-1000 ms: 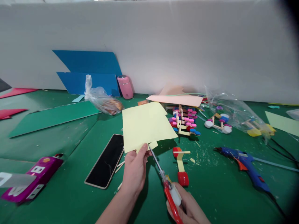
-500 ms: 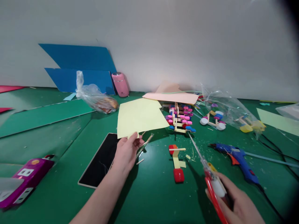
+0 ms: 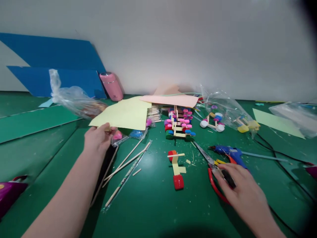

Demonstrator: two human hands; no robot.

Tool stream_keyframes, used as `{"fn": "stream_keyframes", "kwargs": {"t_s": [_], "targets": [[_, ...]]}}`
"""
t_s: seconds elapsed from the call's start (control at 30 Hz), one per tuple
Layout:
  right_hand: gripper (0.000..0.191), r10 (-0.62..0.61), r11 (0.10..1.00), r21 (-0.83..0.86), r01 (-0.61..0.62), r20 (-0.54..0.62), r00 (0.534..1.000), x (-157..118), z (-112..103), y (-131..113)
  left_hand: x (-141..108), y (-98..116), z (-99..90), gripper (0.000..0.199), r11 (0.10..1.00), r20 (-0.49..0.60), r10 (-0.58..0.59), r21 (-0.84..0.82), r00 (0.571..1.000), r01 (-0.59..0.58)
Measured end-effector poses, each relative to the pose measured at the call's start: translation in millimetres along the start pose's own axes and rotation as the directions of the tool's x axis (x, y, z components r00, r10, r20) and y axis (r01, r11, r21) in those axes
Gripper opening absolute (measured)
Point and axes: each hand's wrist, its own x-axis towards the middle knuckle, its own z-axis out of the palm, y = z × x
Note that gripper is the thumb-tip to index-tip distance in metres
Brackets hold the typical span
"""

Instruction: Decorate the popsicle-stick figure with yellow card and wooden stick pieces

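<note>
My left hand (image 3: 100, 137) pinches the near edge of a pale yellow sheet (image 3: 126, 112), which spreads away above the table. My right hand (image 3: 240, 185) is closed around the handle end of red-handled scissors (image 3: 207, 157), low over the table with blades pointing away. A yellow and dark piece also shows by its fingers; I cannot make out what it is. Between the hands lies a small piece with red wheels (image 3: 178, 182), a yellow strip and a thin stick. Beyond it stand several assembled wooden-stick pieces (image 3: 180, 124) with coloured wheels.
A blue glue gun (image 3: 226, 151) lies just beyond my right hand. Wooden sticks (image 3: 128, 162) and a dark tablet-like panel (image 3: 105, 172) are near my left arm. Further back are a pink bottle (image 3: 112, 86), a plastic bag (image 3: 71, 99) and a wheeled piece (image 3: 212, 122).
My left hand has moved left with the yellow sheet, uncovering sticks and small bags. My right hand has brought the scissors lower, towards the table beside the glue gun. The view has shifted right.
</note>
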Motion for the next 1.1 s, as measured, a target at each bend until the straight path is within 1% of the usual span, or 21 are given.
{"fn": "stream_keyframes", "kwargs": {"t_s": [0.07, 0.13, 0.2, 0.27, 0.3, 0.33, 0.37, 0.4, 0.43, 0.47, 0.57, 0.6, 0.63, 0.67, 0.73, 0.8, 0.87, 0.93, 1.0, 1.03, 1.1], "targets": [[0.022, -0.157, 0.984, 0.097, 0.151, 0.062, 0.986, 8.9, 1.3, -22.5, -2.2, 6.7, -4.4, 0.028, 0.992, -0.029, 0.056, 0.117, 0.998, -0.052], [0.021, -0.261, 0.957, 0.177, 0.23, 0.179, 0.949, 18.7, 5.9, -43.8, -6.6, 11.7, -8.5, 0.038, 0.967, -0.037, 0.114, 0.232, 0.993, -0.102], [0.02, -0.288, 0.949, 0.208, 0.238, 0.257, 0.923, 28.3, 11.8, -59.1, -13.2, 15.1, -14.0, 0.059, 0.929, -0.067, 0.198, 0.332, 0.978, -0.165], [0.018, -0.291, 0.95, 0.205, 0.237, 0.299, 0.909, 36.7, 16.7, -66.9, -22.6, 17.3, -20.6, 0.086, 0.867, -0.116, 0.325, 0.432, 0.939, -0.247], [0.016, -0.294, 0.95, 0.201, 0.24, 0.31, 0.904, 40.2, 18.3, -68.6, -28.8, 18.0, -23.5, 0.092, 0.815, -0.114, 0.396, 0.501, 0.911, -0.292], [0.014, -0.296, 0.95, 0.197, 0.243, 0.317, 0.901, 43.2, 19.3, -69.4, -36.1, 18.3, -25.7, 0.093, 0.656, -0.039, 0.519, 0.658, 0.854, -0.369], [0.011, -0.3, 0.949, 0.195, 0.247, 0.322, 0.898, 45.6, 19.8, -69.5, -44.8, 18.1, -26.8, 0.088, 0.523, 0.008, 0.613, 0.746, 0.79, -0.413], [0.009, -0.303, 0.949, 0.192, 0.251, 0.328, 0.895, 47.3, 19.8, -69.2, -54.8, 17.1, -26.8, 0.081, 0.432, 0.087, 0.655, 0.772, 0.751, -0.467], [0.008, -0.306, 0.948, 0.189, 0.255, 0.335, 0.891, 48.3, 19.7, -68.9, -65.8, 15.1, -25.6, 0.076, 0.37, 0.167, 0.681, 0.762, 0.713, -0.532], [0.008, -0.309, 0.948, 0.187, 0.258, 0.342, 0.887, 48.7, 19.6, -68.5, -77.6, 12.0, -23.6, 0.069, 0.333, 0.2, 0.713, 0.746, 0.672, -0.576], [0.013, -0.309, 0.948, 0.19, 0.255, 0.36, 0.88, 45.8, 20.0, -67.6, -113.7, -4.4, -15.5, 0.056, 0.297, 0.338, 0.686, 0.679, 0.645, -0.671], [0.013, -0.304, 0.949, 0.192, 0.248, 0.364, 0.88, 44.0, 20.2, -67.3, -124.9, -11.9, -13.0, 0.048, 0.329, 0.422, 0.62, 0.626, 0.662, -0.707], [0.013, -0.296, 0.951, 0.194, 0.239, 0.368, 0.882, 42.1, 20.4, -66.9, -135.5, -20.2, -11.0, 0.039, 0.359, 0.496, 0.554, 0.582, 0.668, -0.73], [0.011, -0.286, 0.954, 0.196, 0.227, 0.37, 0.884, 40.3, 20.3, -66.5, -145.3, -29.0, -9.4, 0.031, 0.368, 0.57, 0.491, 0.55, 0.659, -0.75], [0.011, -0.264, 0.959, 0.2, 0.2, 0.378, 0.887, 37.5, 19.4, -65.5, -162.9, -47.3, -7.3, 0.019, 0.36, 0.72, 0.367, 0.475, 0.59, -0.803], [0.014, -0.247, 0.962, 0.209, 0.176, 0.388, 0.888, 36.1, 17.9, -64.1, -177.9, -65.2, -6.1, 0.016, 0.373, 0.825, 0.285, 0.373, 0.487, -0.85], [0.01, -0.239, 0.961, 0.229, 0.157, 0.396, 0.887, 35.1, 16.5, -62.2, -190.0, -80.7, -5.4, 0.016, 0.361, 0.884, 0.209, 0.328, 0.419, -0.873], [0.008, -0.238, 0.955, 0.262, 0.14, 0.396, 0.887, 33.6, 14.9, -59.5, -198.7, -92.1, -4.8, 0.017, 0.331, 0.916, 0.173, 0.293, 0.362, -0.897], [0.012, -0.235, 0.944, 0.31, 0.115, 0.386, 0.892, 31.1, 12.2, -55.8, -203.9, -98.2, -3.7, 0.018, 0.34, 0.923, 0.154, 0.285, 0.352, -0.896], [0.013, -0.229, 0.937, 0.335, 0.098, 0.378, 0.897, 29.6, 10.1, -53.5, -205.4, -99.2, -2.9, 0.017, 0.365, 0.921, 0.15, 0.286, 0.359, -0.886], [0.013, -0.201, 0.922, 0.384, 0.053, 0.356, 0.913, 26.2, 4.5, -48.3, -207.3, -97.4, -0.2, 0.017, 0.443, 0.908, 0.139, 0.299, 0.394, -0.845]]}}
